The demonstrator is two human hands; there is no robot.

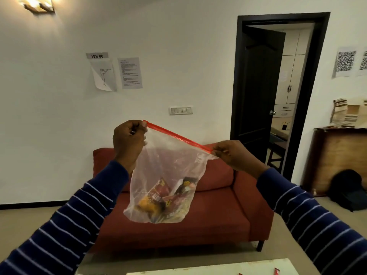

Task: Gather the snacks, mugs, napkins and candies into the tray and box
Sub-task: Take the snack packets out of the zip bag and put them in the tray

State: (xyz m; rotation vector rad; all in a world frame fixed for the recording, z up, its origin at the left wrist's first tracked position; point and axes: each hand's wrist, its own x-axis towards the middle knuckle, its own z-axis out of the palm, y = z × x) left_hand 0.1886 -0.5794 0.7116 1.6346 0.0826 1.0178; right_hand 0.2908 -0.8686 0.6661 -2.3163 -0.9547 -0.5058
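Note:
A clear plastic zip bag (168, 165) with a red seal strip (176, 135) hangs in the air in front of me. Several snack packets (164, 199), red, black and yellow, lie bunched at its bottom. My left hand (129, 141) pinches the left end of the strip, held higher. My right hand (232, 155) pinches the right end, lower, so the strip slants down to the right. The strip looks pressed together along its length. No tray, box, mugs or napkins are in view.
A red sofa (218, 205) stands behind the bag against a white wall. A white table edge (218, 268) with small red wrappers (277, 271) shows at the bottom. A dark open door (258, 92), wooden cabinet (337, 155) and black bag (347, 187) are to the right.

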